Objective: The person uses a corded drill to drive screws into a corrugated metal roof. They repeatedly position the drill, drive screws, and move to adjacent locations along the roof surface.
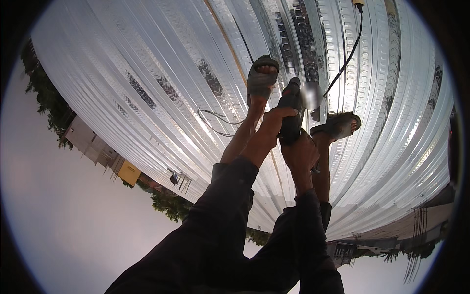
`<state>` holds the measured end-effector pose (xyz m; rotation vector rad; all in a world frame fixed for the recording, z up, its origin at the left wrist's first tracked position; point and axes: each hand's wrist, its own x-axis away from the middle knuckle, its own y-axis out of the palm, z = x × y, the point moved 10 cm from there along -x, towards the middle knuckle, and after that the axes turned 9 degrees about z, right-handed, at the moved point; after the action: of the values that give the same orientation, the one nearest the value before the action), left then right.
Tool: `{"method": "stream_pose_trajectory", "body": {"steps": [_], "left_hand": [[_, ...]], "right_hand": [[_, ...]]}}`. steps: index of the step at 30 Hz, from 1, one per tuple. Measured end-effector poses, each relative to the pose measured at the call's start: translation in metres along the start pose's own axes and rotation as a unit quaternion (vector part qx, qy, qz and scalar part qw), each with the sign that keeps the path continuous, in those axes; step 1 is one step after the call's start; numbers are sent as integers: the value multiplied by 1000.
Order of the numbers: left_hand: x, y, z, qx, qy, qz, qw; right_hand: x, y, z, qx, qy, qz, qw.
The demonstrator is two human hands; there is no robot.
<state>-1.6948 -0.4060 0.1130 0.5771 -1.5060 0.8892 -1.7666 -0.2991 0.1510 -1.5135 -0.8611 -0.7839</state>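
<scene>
Both my hands are closed around a dark angle grinder [291, 115], held low between my feet over ribbed metal sheets [196, 83]. My left hand [274, 123] wraps the tool's body from the left, its thumb lying across it. Around the near end of the body is my right hand [299, 153], nearest to me. A pale round disc [311, 95], blurred, shows at the grinder's right side, just above the sheets. Whether its edge touches the metal cannot be seen.
My sandalled feet, left [263, 73] and right [338, 126], stand on the sheets. A black cable [345, 63] runs from near the disc to a yellow connector [359, 2]. A thin loose wire [215, 126] lies left. Beyond the sheets' edge are trees [169, 205] and buildings [90, 139].
</scene>
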Motion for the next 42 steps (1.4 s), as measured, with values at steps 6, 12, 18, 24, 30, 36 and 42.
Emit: {"method": "stream_pose_trajectory", "body": {"steps": [6, 12, 18, 24, 30, 36, 42], "left_hand": [[-6, 0, -16, 21, -62, 12, 998], [-19, 2, -24, 29, -52, 5, 998], [-18, 7, -30, 28, -40, 4, 999], [4, 9, -9, 47, 15, -10, 999], [-13, 14, -34, 118, -85, -52, 988], [1, 22, -23, 22, -40, -40, 998], [-4, 22, -28, 19, -90, -13, 996]], "right_hand": [[-4, 6, 10, 6, 12, -18, 1000], [-6, 6, 13, 20, -4, -6, 1000], [-5, 9, 20, -1, -28, 11, 1000], [1, 7, 24, -19, -70, 64, 995], [-1, -5, 15, -34, -84, 87, 992], [-1, -4, 23, -64, -78, 100, 990], [-1, -11, 21, -78, -126, 114, 982]]}}
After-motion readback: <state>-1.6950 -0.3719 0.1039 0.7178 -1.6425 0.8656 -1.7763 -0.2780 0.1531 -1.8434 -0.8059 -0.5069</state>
